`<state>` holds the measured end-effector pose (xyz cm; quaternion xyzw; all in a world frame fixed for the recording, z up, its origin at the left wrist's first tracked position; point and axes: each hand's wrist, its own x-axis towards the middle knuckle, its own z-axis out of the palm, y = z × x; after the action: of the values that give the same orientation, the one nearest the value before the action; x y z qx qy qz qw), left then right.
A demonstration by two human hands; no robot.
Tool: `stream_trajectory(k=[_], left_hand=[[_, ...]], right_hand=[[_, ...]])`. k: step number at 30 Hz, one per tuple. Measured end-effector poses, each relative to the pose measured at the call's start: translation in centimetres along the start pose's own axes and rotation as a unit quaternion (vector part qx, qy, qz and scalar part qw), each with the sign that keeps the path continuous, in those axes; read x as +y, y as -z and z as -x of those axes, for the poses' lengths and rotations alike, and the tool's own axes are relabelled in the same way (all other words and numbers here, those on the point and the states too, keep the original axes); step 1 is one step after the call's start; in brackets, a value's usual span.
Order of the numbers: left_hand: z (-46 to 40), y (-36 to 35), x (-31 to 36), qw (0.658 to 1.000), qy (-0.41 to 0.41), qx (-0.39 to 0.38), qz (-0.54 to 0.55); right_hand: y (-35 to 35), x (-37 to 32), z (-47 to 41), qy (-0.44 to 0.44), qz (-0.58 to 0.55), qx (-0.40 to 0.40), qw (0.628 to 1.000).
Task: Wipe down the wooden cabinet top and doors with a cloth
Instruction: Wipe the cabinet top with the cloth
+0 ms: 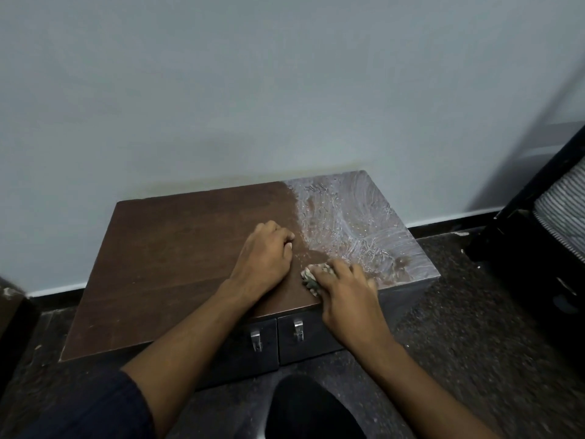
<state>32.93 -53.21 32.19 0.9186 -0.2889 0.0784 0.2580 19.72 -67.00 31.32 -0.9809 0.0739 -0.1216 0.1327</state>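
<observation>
Bottom centre of frame: a dark knee (311,407) over speckled dark floor (459,343); a dark sleeve (79,407) at lower left.

Just above, the cabinet's front: two dark doors (304,340) meeting at centre frame, each with a small metal handle (256,340) near the seam.

Right hand (345,296), right of centre — fingers curled and clamped on a small wadded cloth (311,275), greenish-grey, pressed onto the cabinet top (164,264) close to its front edge. Only part of the wad shows past the fingertips.

Left hand (266,251), centre frame — fingers folded together into a loose fist, knuckles resting on the wood, holding nothing that shows. It sits just beside the cloth hand, apart from it.

Top surface: left portion plain dark brown; right portion, toward upper right, covered in pale swirled streaks and droplets (357,223). The boundary runs just past the left hand.

Beyond: pale wall (253,90), dark skirting (443,224) along its base. Far right edge — a dark object with ribbed grey fabric (560,210), unidentified.
</observation>
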Motion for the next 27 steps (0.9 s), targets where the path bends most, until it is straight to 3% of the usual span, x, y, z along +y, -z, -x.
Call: stream_trajectory(k=[4, 13, 21, 27], left_hand=[[-1.5, -0.5, -0.2, 1.0, -0.013, 0.008, 0.006], [-5.6, -1.1, -2.3, 0.999, 0.041, 0.001, -0.029], [-10.4, -1.2, -4.3, 0.997, 0.043, -0.041, -0.042], [-12.7, -0.8, -5.7, 0.997, 0.045, -0.058, 0.005]], right_hand=[[-0.6, -0.2, -5.9, -0.023, -0.002, -0.022, 0.999], [-3.2, -0.7, -16.2, -0.031, -0.026, -0.028, 0.999], [-4.4, -1.5, -23.0, -0.051, 0.0, -0.038, 0.998], [-5.2, -3.5, -25.1, -0.127, 0.026, -0.014, 0.991]])
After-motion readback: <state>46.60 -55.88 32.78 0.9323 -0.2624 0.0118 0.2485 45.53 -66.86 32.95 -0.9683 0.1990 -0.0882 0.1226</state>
